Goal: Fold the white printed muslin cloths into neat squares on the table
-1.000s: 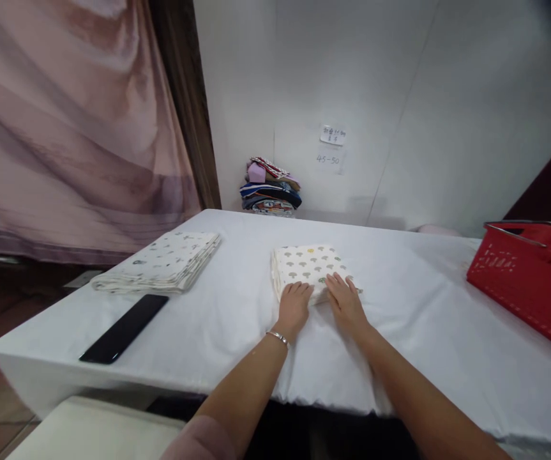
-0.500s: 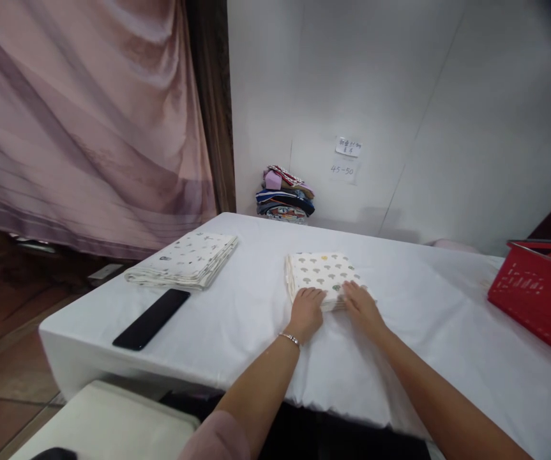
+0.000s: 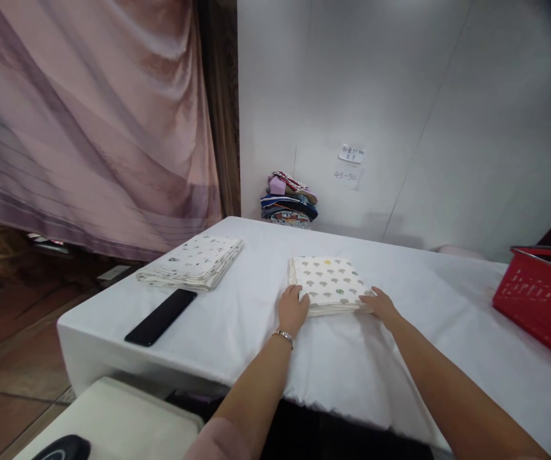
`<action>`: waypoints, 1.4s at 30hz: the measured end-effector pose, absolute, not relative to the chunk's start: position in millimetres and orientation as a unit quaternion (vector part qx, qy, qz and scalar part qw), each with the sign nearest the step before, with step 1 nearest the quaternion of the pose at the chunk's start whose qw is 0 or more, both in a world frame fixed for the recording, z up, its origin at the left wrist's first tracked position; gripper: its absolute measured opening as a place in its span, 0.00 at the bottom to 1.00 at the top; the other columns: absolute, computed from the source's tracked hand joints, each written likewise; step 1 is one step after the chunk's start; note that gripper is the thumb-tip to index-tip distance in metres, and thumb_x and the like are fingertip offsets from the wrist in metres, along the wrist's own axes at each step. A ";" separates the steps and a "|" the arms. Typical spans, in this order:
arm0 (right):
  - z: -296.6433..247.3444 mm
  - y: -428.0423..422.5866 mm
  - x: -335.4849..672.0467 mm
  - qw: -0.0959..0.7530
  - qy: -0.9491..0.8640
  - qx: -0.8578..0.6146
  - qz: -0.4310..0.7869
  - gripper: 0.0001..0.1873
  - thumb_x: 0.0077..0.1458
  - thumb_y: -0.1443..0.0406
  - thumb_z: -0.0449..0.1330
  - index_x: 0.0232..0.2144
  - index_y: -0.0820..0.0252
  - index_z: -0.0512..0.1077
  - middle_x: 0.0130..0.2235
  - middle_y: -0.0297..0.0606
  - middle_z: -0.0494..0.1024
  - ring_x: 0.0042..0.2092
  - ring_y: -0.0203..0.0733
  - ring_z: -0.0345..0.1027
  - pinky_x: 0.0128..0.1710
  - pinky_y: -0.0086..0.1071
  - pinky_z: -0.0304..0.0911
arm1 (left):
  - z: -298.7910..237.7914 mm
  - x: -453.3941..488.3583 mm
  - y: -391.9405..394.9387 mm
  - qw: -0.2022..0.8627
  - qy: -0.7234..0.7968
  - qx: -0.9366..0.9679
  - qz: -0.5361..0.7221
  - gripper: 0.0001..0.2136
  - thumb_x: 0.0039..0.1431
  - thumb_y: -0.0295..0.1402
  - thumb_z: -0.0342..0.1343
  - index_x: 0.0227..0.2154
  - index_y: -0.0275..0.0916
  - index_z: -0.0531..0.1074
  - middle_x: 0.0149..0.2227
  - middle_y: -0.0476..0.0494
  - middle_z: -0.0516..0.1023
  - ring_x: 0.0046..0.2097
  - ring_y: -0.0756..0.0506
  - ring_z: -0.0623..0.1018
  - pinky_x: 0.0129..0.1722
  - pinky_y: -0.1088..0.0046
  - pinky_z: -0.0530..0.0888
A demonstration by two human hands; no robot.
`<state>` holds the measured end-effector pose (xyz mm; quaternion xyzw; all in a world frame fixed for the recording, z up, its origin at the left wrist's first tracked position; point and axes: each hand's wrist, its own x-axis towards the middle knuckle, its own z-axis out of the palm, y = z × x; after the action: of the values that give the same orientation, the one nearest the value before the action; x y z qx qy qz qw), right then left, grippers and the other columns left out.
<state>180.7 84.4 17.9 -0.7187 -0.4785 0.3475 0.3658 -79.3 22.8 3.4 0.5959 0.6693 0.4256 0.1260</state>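
Folded cloth (image 3: 329,284): left hand (image 3: 292,310), right hand (image 3: 381,305) flat on its near corners, fingers (image 3: 296,292) apart; phone (image 3: 161,317), basket (image 3: 538,300) well apart.

Phone (image 3: 161,317) beside folded cloth stack (image 3: 191,260); red basket (image 3: 541,294) right edge.

A table (image 3: 237,348) fills the lower middle of the frame. At its centre lies a folded cloth (image 3: 329,281). The left hand (image 3: 292,310) rests on its near left corner and the right hand (image 3: 381,305) on its near right corner. Further left lies a second folded cloth (image 3: 193,259), with a phone (image 3: 161,317) just in front of it. A basket (image 3: 538,300) stands on the table at the frame's right edge. Behind the table's far edge, a pile of clothes (image 3: 288,199) sits against the wall, with paper notes (image 3: 350,153) on the wall up and to its right. A curtain (image 3: 88,115) fills the upper left.
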 end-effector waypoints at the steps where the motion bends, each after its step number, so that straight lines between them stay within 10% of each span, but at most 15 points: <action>1: 17.8 81.0 182.9 0.365 -0.474 -0.715 0.362 0.41 0.38 0.58 0.66 0.55 0.58 0.60 0.53 0.48 0.68 0.49 0.52 0.67 0.41 0.41 0.67 | 2.9 -79.5 22.8 0.136 0.661 0.594 0.437 0.15 0.54 0.31 0.50 0.45 0.39 0.70 0.51 0.41 0.70 0.51 0.44 0.70 0.52 0.65 0.65; 7: 12.2 49.1 209.5 0.330 -0.485 -0.712 0.386 0.47 0.40 0.55 0.64 0.61 0.60 0.53 0.48 0.48 0.72 0.44 0.51 0.70 0.41 0.39 0.65 | -1.1 -78.8 23.6 0.201 0.598 0.600 0.492 0.15 0.50 0.26 0.52 0.42 0.40 0.71 0.50 0.43 0.70 0.50 0.46 0.71 0.53 0.67 0.66; 17: 32.7 9.6 158.8 0.216 -0.827 -0.518 0.029 0.28 0.58 0.54 0.47 0.59 0.56 0.58 0.62 0.41 0.55 0.63 0.48 0.45 0.60 0.46 0.44 | -1.2 -77.9 25.8 0.230 0.594 0.580 0.508 0.14 0.49 0.24 0.50 0.40 0.40 0.72 0.47 0.45 0.71 0.48 0.46 0.72 0.51 0.67 0.68; 37: 17.8 -6.4 116.2 0.127 -0.875 -0.467 -0.007 0.30 0.58 0.58 0.48 0.61 0.55 0.52 0.64 0.41 0.51 0.64 0.48 0.39 0.60 0.51 0.34 | 5.0 -85.4 28.6 0.250 0.646 0.530 0.490 0.11 0.55 0.29 0.49 0.38 0.37 0.74 0.40 0.43 0.77 0.39 0.48 0.76 0.43 0.70 0.71; 42: 6.7 -7.7 112.0 0.129 -0.877 -0.462 -0.016 0.28 0.58 0.59 0.48 0.61 0.55 0.53 0.63 0.40 0.53 0.63 0.48 0.43 0.60 0.49 0.38 | 9.6 -82.7 21.5 0.160 0.625 0.586 0.491 0.11 0.55 0.29 0.50 0.40 0.39 0.73 0.47 0.43 0.73 0.50 0.45 0.70 0.52 0.66 0.66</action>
<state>112.0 -7.7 6.7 -0.4621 -0.8773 -0.0160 0.1287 -82.7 21.5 9.6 0.5859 0.6246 0.4909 0.1600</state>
